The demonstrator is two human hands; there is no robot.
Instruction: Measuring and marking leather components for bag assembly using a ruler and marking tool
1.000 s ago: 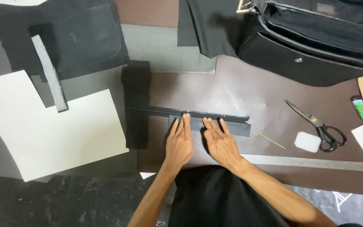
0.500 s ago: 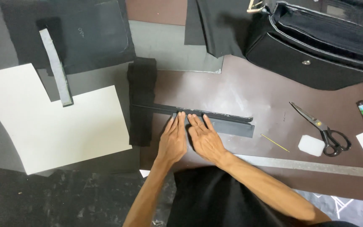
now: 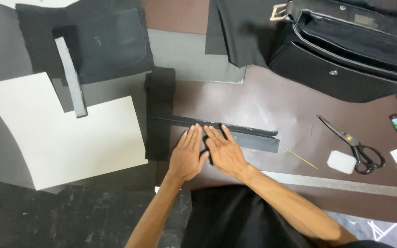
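A long black strip [image 3: 253,137] lies across the brown tabletop [image 3: 253,98], its left end meeting a black rectangular piece [image 3: 159,112] that lies crosswise. My left hand [image 3: 188,154] rests flat on the strip's left part, fingers together and stretched forward. My right hand [image 3: 224,149] lies flat right beside it, touching it, fingers spread over the strip. Neither hand grips anything; both press down with the palms.
A white sheet [image 3: 70,133] and a grey strip [image 3: 72,83] lie at left over dark cut pieces [image 3: 102,41]. A black bag [image 3: 350,50] stands at back right. Scissors [image 3: 352,143], a white block [image 3: 341,161], a thin yellow stick [image 3: 302,158] and a metal ruler [image 3: 345,183] lie at right.
My right hand has slid left along the strip until it lies against my left hand. The left hand has barely moved.
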